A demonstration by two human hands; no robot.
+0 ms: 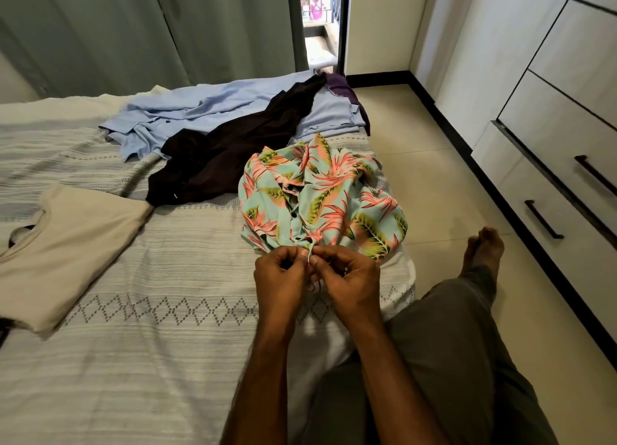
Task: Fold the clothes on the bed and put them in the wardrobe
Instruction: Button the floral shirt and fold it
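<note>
A crumpled floral shirt (320, 197), turquoise with pink and green leaves, lies near the right edge of the bed (150, 344). My left hand (280, 277) and my right hand (350, 277) meet at its near hem, and both pinch the fabric by the button placket. Behind it a dark brown garment (230, 164) lies spread out. A light blue shirt (187, 117) sits crumpled farther back. A folded beige T-shirt (66, 247) rests on the left of the bed. The white wardrobe (551, 137) stands along the right.
A purple cloth (347, 93) hangs over the bed's far right corner. Tiled floor (427, 164) runs between the bed and the wardrobe, and my bare foot (484, 247) rests there. Green curtains (150, 30) hang behind the bed beside an open doorway.
</note>
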